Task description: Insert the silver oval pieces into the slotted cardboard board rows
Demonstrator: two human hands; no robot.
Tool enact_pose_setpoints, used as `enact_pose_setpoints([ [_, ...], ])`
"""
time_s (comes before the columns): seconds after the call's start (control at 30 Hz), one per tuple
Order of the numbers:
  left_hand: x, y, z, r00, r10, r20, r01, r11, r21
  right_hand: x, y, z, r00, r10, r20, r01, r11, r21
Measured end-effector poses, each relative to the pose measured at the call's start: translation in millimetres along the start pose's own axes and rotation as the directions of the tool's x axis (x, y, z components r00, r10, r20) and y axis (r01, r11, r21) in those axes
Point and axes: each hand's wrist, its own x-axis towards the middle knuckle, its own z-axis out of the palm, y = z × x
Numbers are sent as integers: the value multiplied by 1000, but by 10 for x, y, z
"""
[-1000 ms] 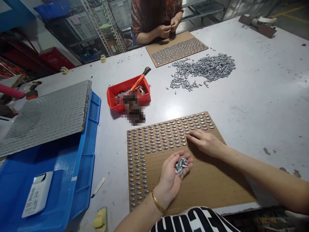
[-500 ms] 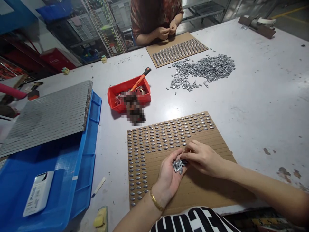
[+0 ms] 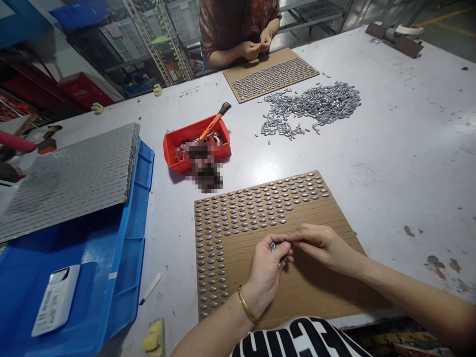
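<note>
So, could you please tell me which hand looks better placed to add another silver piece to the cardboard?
Probably the right hand: it is closer to where the upper rows on the cardboard stop, while the left hand is curled around loose silver pieces.

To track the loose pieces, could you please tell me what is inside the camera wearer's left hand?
A few small silver pieces show inside the left hand; its curled fingers cover any others.
</note>
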Motion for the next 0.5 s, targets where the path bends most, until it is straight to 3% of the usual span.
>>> enact_pose_setpoints([
  [0.1,3,10,11,999,-42,-5,41,995,-87,62,177,-68,995,-25,-96,15,994,-106],
  [0.2,-19,17,7,996,-81,-41,73,981,-179,143,437,-127,976,-144,-162,85,942,-324],
  [0.33,-71,16,15,993,-100,-68,85,977,-194,217,632,-159,966,-254,-46,183,797,-575],
  [0.5,-137,22,52,995,-102,-23,98,987,-129,238,593,-184,959,-270,83,244,648,-722],
])
